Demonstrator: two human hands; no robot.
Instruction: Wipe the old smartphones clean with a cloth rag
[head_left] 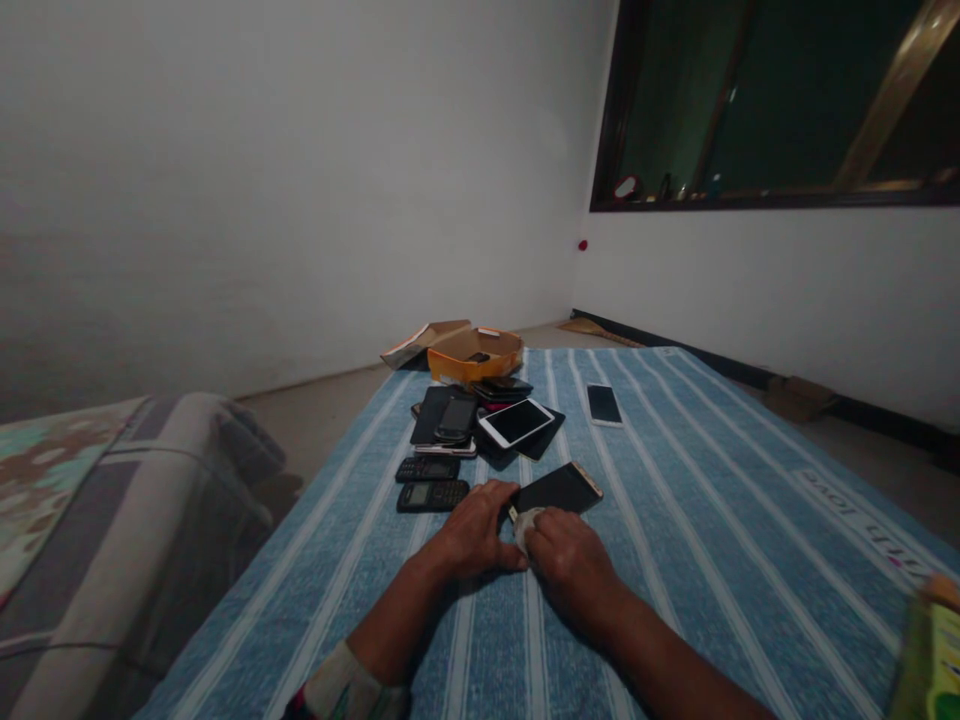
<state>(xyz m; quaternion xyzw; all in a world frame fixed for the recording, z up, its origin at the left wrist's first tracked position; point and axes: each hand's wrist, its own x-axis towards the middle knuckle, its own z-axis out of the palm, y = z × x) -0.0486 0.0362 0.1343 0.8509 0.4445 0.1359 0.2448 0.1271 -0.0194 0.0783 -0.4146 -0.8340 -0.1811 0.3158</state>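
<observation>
A dark-screened smartphone [561, 489] with a gold-coloured edge lies tilted in front of me. My left hand [478, 530] grips its near left end between fingers and thumb. Bunched in my right hand [568, 552] is a pale cloth [528, 527], pressed at the phone's near edge. My fingers cover that corner of the phone. Left of it, two black keypad phones [433, 496] lie one behind the other, close to my left fingers. Behind them is a pile of phones, with a white smartphone [516, 423] on top and a dark phone [456, 418] beside it.
An open orange cardboard box [474, 370] stands at the far end of the blue striped cloth [697, 560]. Another white smartphone [604, 404] lies apart at the right. A yellow-green object [934, 650] shows at the lower right edge. A draped bed [161, 500] is on the left.
</observation>
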